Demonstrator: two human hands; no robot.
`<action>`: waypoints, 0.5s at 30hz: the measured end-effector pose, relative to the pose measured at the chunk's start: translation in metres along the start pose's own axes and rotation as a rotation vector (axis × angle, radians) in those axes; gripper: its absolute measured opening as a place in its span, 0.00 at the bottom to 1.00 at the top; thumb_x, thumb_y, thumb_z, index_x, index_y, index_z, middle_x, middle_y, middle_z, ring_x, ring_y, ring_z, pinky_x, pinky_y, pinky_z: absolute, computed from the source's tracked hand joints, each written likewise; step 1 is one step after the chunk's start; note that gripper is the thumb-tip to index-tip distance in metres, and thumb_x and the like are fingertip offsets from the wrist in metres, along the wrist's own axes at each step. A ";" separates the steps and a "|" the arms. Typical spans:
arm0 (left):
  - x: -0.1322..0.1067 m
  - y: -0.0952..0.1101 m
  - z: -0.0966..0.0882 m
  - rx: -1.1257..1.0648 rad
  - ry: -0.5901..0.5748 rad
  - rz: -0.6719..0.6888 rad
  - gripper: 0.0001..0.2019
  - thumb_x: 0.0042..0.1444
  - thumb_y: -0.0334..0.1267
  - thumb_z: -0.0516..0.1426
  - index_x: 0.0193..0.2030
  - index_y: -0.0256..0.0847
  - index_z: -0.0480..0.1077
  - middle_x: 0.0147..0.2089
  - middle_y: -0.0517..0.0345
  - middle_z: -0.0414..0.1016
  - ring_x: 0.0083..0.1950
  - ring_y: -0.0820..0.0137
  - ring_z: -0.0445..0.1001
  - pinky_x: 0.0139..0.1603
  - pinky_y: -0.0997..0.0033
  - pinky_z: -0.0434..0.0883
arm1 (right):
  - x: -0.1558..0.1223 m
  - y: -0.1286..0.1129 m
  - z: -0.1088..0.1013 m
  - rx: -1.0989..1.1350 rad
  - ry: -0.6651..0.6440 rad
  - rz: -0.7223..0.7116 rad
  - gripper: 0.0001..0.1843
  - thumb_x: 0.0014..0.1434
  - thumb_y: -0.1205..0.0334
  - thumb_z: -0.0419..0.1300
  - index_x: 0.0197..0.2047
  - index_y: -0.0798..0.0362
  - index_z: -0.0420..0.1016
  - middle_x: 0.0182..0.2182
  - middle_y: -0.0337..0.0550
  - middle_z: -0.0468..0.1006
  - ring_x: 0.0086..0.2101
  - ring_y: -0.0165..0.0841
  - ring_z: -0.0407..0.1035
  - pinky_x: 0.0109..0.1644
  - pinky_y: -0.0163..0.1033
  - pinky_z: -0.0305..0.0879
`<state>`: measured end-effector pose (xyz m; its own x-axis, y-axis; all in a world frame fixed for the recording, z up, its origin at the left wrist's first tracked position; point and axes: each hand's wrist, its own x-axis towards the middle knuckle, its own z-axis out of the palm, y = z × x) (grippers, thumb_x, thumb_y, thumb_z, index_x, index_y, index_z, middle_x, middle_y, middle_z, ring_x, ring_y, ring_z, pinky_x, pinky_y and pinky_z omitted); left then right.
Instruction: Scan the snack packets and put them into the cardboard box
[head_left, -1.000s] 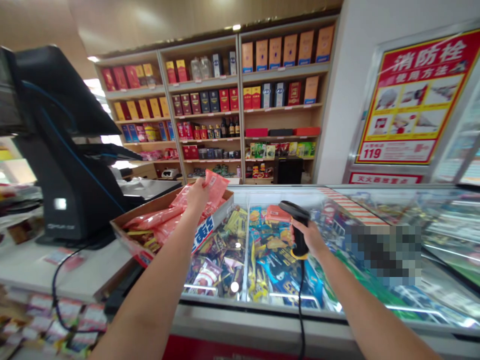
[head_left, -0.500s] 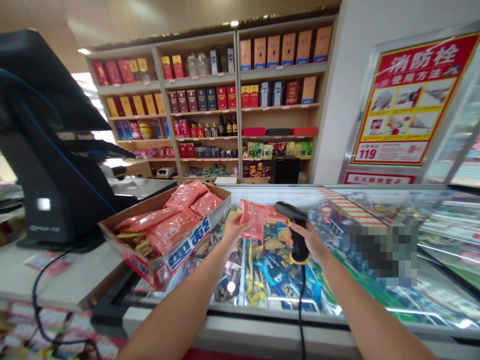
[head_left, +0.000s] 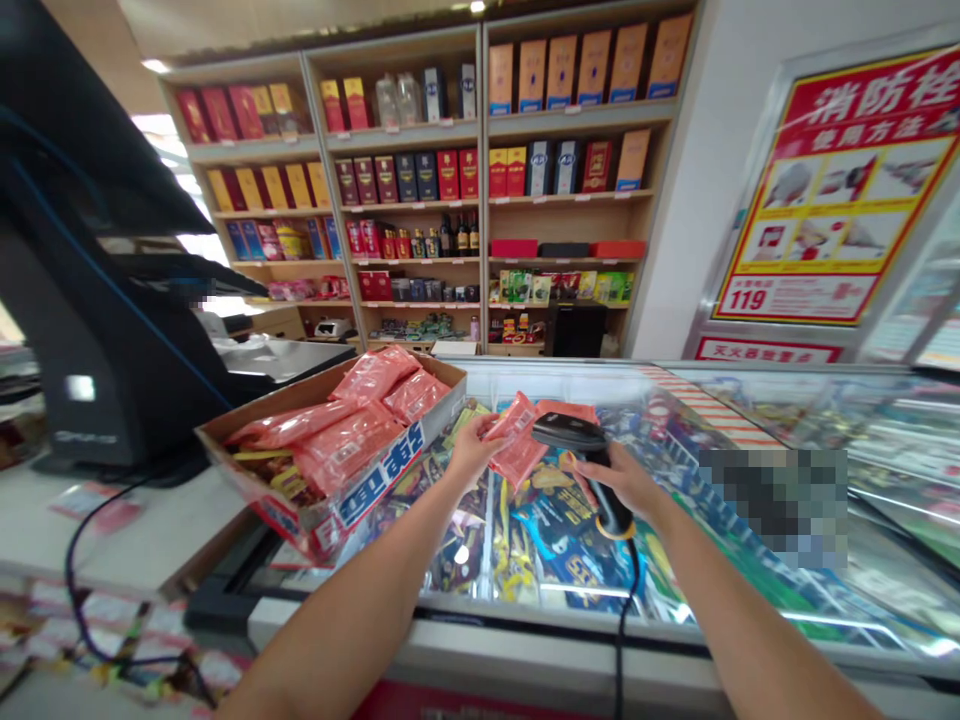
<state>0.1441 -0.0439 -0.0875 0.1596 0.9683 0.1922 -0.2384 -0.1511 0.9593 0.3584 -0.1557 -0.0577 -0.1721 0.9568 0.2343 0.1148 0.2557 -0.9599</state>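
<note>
Pinched in my left hand (head_left: 474,446) is a pink plastic snack packet (head_left: 517,440), tilted, with a pale label on it. My right hand (head_left: 626,480) is wrapped round the handle of a black and yellow barcode scanner (head_left: 574,432). The scanner's head is close to the packet's right side, and its cable (head_left: 622,620) hangs down toward me. Another pink packet (head_left: 577,411) lies behind the scanner, partly hidden. To the left, an open cardboard box (head_left: 390,480) holds several similar pink packets (head_left: 349,445).
Beneath my hands is a glass-topped chest freezer (head_left: 450,630) with colourful packages inside. A black checkout terminal (head_left: 97,400) stands on the white counter (head_left: 172,540) at left. Shelves of boxed goods (head_left: 409,130) line the back wall; a red poster (head_left: 840,190) hangs at right.
The packet in my left hand has tilted over to the right. My right hand has turned the scanner, so its head now sits lower and nearer the packet. The view has shifted slightly.
</note>
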 end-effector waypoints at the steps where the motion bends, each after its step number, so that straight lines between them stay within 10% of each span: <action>1: 0.000 0.000 0.000 -0.003 -0.008 0.001 0.24 0.33 0.26 0.67 0.43 0.36 0.75 0.36 0.56 0.80 0.36 0.68 0.77 0.39 0.71 0.72 | 0.001 0.001 -0.001 -0.001 -0.005 0.000 0.19 0.49 0.45 0.67 0.29 0.53 0.72 0.14 0.37 0.70 0.13 0.30 0.62 0.18 0.35 0.58; 15: 0.006 -0.006 0.002 0.136 -0.090 -0.017 0.15 0.36 0.30 0.68 0.35 0.35 0.78 0.30 0.58 0.78 0.31 0.69 0.75 0.34 0.73 0.70 | 0.000 -0.003 -0.004 0.191 0.205 0.020 0.17 0.48 0.49 0.68 0.28 0.54 0.71 0.16 0.36 0.71 0.14 0.28 0.64 0.18 0.34 0.62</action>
<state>0.1480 -0.0376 -0.0923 0.2489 0.9501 0.1878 -0.1043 -0.1665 0.9805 0.3618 -0.1559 -0.0542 0.0324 0.9744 0.2223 -0.0737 0.2241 -0.9718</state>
